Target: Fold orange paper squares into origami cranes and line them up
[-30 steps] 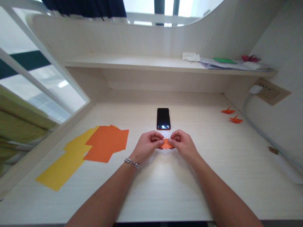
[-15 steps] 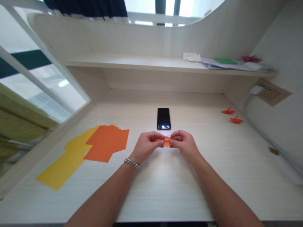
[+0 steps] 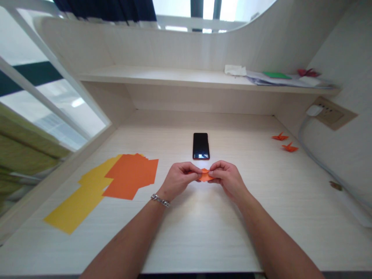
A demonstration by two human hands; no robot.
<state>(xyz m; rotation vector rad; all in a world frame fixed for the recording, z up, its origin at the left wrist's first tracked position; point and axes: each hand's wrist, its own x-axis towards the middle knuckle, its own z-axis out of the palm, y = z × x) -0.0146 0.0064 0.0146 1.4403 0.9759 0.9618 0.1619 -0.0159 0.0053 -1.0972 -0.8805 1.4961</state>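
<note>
A person sits at a pale desk [image 3: 203, 236] with fine lines like wood, and works on a tiny folded orange paper [image 3: 205, 175]. The paper sits between the two hands, just in front of a black phone [image 3: 200, 146] that lies flat with its screen up.

The left hand [image 3: 180, 180] and the right hand [image 3: 228, 179] are not spread out. Their fingers curl in, and each hand pinches one side of the paper between the thumb and fingers. The paper is so small that the fingers hide part of it, so I can't see all its folds.

With paper this small, it helps to keep both pinches close to the fold and press softly but firmly. Then the thin, pointy corners won't slip or crumple.

To the left lie thin, smooth orange sheets [image 3: 130, 178], flat and overlapping. They rest on yellow sheets [image 3: 78, 201] with straight edges. A shiny metal chain bracelet [image 3: 160, 200] circles the left wrist. Over on the right side of the desk sit two little orange paper birds [image 3: 280, 136] with sharp, pointy tips. On the shelf [image 3: 145, 73] above are a pile of papers [image 3: 270, 80] and a crumpled red paper shape [image 3: 308, 72].
</note>
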